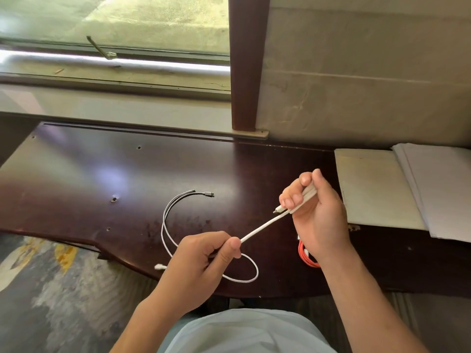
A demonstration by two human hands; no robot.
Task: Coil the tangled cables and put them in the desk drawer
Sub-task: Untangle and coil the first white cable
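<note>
A white cable (265,226) stretches taut between my two hands above the dark wooden desk (76,174). My right hand (316,215) grips several folded turns of it, with a plug end poking out near the fingers. My left hand (204,253) pinches the cable lower down; its slack forms a loop (251,272) on the desk near the front edge. A grey cable (175,202) with plug ends lies curved on the desk to the left. An orange cable (305,256) lies partly hidden under my right wrist. No drawer is visible.
A cream cloth or pad (374,187) and a stack of white papers (443,189) lie at the desk's right. A window sill (114,103) and a wooden post (246,62) run behind the desk. Patterned floor (51,289) shows at lower left.
</note>
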